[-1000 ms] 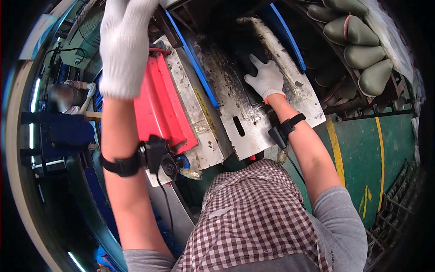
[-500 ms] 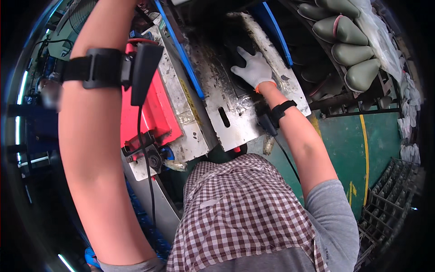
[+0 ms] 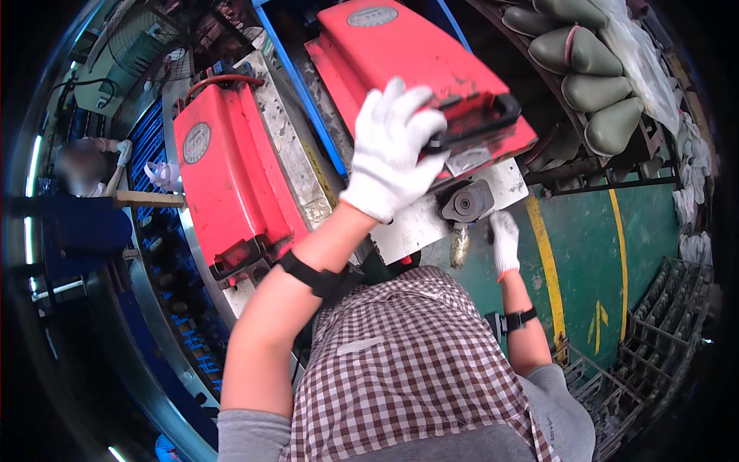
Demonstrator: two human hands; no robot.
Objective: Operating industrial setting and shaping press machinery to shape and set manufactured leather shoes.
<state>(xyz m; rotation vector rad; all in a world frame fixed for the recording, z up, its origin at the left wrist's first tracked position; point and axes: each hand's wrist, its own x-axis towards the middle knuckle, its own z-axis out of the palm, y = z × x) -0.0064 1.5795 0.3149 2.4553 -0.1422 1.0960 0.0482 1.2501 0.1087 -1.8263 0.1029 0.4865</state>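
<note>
My left hand (image 3: pixel 394 150), in a white glove, is at the left end of a black handle (image 3: pixel 481 123) on the front of a red cover (image 3: pixel 416 46). Its fingers are bent but apart, and the handle's end shows between forefinger and thumb. The cover lies lowered over a worn metal plate (image 3: pixel 412 231). Below the handle, a dark round knob (image 3: pixel 468 202) sits at the plate's front edge. My right hand (image 3: pixel 505 240), also gloved, hangs just right of the knob, apart from it. Its fingers are foreshortened, and whether they hold anything is unclear.
A second red cover (image 3: pixel 223 169) stands on the left. Blue rails (image 3: pixel 304 92) flank the covered plate. Grey-green shoe lasts (image 3: pixel 600 92) fill a rack at upper right. Metal racks (image 3: pixel 654 354) stand at lower right. Another person (image 3: pixel 85 165) is at far left.
The red cover has come down over the plate that lay exposed. My left hand has dropped from the top edge to its handle. My right hand has moved off the plate toward me.
</note>
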